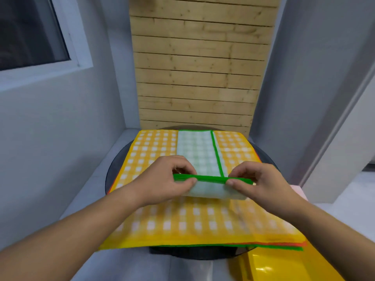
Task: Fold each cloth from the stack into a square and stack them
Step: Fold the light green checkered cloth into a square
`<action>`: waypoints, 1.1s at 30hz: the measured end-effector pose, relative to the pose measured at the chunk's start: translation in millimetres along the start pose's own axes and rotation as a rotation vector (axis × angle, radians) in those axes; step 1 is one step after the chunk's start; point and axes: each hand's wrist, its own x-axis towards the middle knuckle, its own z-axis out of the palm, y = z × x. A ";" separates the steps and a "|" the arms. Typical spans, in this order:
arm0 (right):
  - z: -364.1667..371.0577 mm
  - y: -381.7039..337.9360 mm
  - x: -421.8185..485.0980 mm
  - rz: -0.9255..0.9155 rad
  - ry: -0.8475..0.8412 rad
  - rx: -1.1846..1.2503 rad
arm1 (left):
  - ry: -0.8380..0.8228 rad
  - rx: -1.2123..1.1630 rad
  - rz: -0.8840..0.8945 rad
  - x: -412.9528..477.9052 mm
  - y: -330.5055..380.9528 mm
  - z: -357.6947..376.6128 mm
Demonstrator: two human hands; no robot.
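Observation:
A green-edged checked cloth (197,153), folded into a long strip, lies lengthwise on top of a stack of unfolded cloths (182,222) whose top one is yellow checked. My left hand (170,180) pinches the near end's left corner. My right hand (256,182) pinches its right corner. Both hold the near green hem lifted and curled back over the strip, so a fold hangs below the hem. Red and green edges of lower cloths show at the stack's near right corner.
The stack rests on a round dark glass table (113,169) set in a corner with grey walls and a wooden slat panel (198,67) behind. A shiny yellow object (284,268) sits at the near right. A pale pink object (297,190) lies right of the table.

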 end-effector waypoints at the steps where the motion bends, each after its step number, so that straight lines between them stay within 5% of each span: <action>1: -2.8 3.4 10.3 0.037 0.023 0.049 | 0.048 -0.014 -0.006 11.3 -1.4 -3.9; 5: -0.1 27.8 55.1 0.216 0.091 0.327 | 0.271 -0.114 -0.072 61.2 -14.8 -14.4; 8: 8.8 51.9 87.6 0.309 0.149 0.308 | 0.358 -0.159 -0.205 93.4 -45.4 -9.9; 14: 27.0 93.9 127.2 0.458 0.193 0.053 | 0.135 -0.169 -0.569 117.3 -110.0 1.1; 21: 40.9 118.3 142.1 0.380 0.034 -0.342 | 0.043 0.093 -0.529 112.4 -133.0 15.6; 33: 54.3 123.1 140.5 0.330 0.064 -0.517 | -0.139 0.553 -0.459 101.0 -127.3 44.5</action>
